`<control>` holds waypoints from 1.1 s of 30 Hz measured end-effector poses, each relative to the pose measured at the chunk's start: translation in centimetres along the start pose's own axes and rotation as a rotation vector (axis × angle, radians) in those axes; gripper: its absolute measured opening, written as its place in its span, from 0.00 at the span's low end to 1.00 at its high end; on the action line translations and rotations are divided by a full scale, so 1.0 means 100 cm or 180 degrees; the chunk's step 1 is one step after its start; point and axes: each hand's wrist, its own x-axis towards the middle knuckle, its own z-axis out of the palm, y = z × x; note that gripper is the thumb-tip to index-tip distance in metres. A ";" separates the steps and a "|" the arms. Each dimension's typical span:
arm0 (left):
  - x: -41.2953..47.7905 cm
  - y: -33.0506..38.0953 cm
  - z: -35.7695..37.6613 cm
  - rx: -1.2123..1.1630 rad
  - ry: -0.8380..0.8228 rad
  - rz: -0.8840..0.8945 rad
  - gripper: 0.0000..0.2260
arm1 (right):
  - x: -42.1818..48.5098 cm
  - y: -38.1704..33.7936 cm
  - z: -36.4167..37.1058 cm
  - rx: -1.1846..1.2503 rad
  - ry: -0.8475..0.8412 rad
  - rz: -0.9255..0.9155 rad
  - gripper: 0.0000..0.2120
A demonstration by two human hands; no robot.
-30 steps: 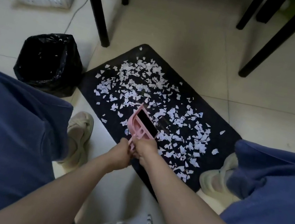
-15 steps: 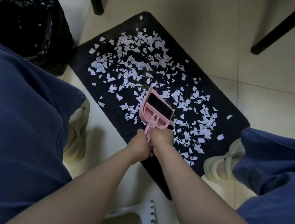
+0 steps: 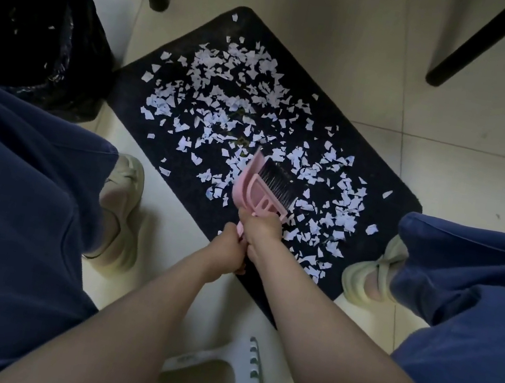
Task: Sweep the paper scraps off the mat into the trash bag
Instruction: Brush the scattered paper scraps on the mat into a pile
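Both hands are meeting at the handle end of a pink brush and dustpan set (image 3: 261,189). The right hand (image 3: 262,227) is curling its fingers tight around the pink handle just below the brush head, knuckles facing up, wrist bending slightly toward the mat. The left hand (image 3: 229,248) is closing around the lower pink handle, just behind and touching the right one, its fingers wrapping under so the fingertips are hidden. Both forearms are reaching forward and converging from the bottom of the view, the left one coming in from the lower left, the right from the lower right.

The dark bristles are pointing away from the person, sitting against the pink pan and hanging over the near part of the black mat (image 3: 388,195). White paper scraps (image 3: 229,86) are lying scattered over most of the mat, thickest toward its far half and along the right side beside the brush. The black trash bag (image 3: 36,31) is standing open on the tiled floor, just beside the mat's left corner, with a few white bits showing inside. The person's knees in blue trousers are framing the scene, each pale sandal resting by the mat's near edge.
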 end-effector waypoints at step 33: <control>-0.030 -0.003 -0.003 0.2105 0.1268 0.0097 0.08 | -0.023 0.055 -0.110 -0.2685 0.0812 0.0258 0.24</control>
